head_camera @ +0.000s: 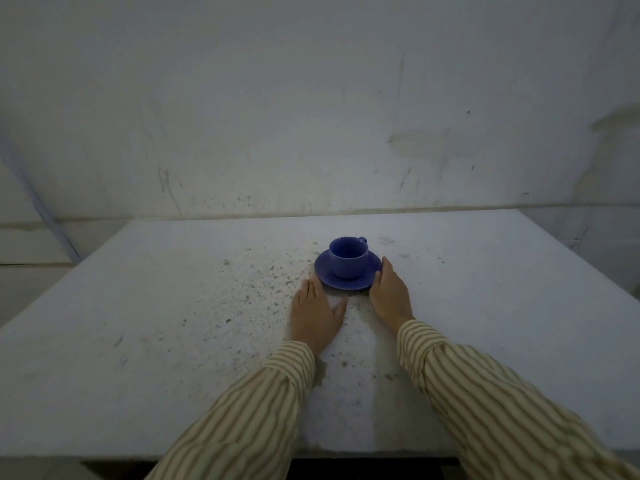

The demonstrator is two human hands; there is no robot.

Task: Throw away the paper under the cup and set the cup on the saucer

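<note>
A pale, scuffed wall (pixel 311 98) fills the upper half of the view, marked with dark scratches and a yellowish stain off to the right. Below it a wide, whitish table (pixel 138 341) runs from the wall to the near edge; its top is rough and speckled with dark flecks, thickest just left of the hands. Two striped sleeves (pixel 485 393) reach in from the near edge. The left hand (pixel 317 311) lies palm down on the table, fingers loosely together and thumb spread to the right, holding nothing; its fingertips are at the near-left rim of the saucer. The right hand (pixel 389 294) rests on its edge with fingers straight, laid along the saucer's right rim, not closed on anything. Between and just beyond the two hands sits the blue saucer (pixel 329 275), flat on the table. The blue cup (pixel 348 259) stands upright on the saucer's middle, empty, its handle pointing away to the right.
</note>
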